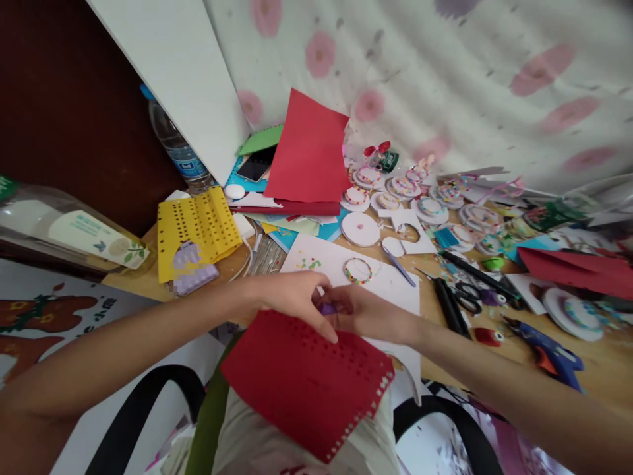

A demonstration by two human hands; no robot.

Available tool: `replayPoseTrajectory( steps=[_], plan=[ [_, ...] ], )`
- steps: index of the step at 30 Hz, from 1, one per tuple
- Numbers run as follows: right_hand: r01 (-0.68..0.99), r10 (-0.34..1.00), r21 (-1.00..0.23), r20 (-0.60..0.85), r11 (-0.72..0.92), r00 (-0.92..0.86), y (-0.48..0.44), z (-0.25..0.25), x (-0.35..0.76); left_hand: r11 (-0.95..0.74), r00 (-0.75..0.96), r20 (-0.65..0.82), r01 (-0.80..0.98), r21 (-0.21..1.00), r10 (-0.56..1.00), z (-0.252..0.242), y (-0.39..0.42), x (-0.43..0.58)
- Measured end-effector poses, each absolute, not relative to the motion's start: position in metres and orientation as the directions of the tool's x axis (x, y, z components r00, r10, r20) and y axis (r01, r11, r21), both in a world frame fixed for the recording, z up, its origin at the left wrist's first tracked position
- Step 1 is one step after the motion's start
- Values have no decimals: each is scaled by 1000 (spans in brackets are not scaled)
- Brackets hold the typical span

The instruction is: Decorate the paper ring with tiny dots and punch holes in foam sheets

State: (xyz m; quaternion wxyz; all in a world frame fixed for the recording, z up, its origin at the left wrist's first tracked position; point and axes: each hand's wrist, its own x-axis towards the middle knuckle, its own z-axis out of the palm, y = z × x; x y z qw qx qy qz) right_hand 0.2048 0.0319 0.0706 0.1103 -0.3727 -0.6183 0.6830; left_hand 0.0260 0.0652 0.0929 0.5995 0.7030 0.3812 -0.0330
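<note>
Both my hands meet at the near edge of the table over a red punched paper sheet (306, 382) full of small holes. My left hand (291, 300) pinches the sheet's top edge, fingers curled over it. My right hand (361, 313) is closed on a small purple object (326, 308), apparently a hole punch, pressed against the sheet's edge. Just beyond the hands lies a white sheet (390, 280) with a beaded ring (357, 270) on it.
A yellow punched sheet (198, 227), a water bottle (175, 148), red paper (309, 152), a phone (254, 166) and several white decorated discs (430, 208) cover the table. Scissors (467, 297), a blue glue gun (548, 353) and a red folded sheet (578, 267) lie to the right.
</note>
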Motion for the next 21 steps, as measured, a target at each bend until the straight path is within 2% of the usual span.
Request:
replayPoseTrajectory(
  steps=[4,6,15,21],
  plan=[
    [454,702,-891,-323,2,-635,63,65,198,28,638,-510,608,793,577,91,92,23],
    [499,729,-865,-308,53,-611,73,57,194,59,615,-521,612,789,591,85,99,21],
    [545,736,-833,-309,96,-602,72,37,184,76,643,-478,548,833,599,52,95,11],
    [452,688,-892,-319,16,-652,78,33,193,-10,648,-491,610,792,582,65,100,11]
  ],
)
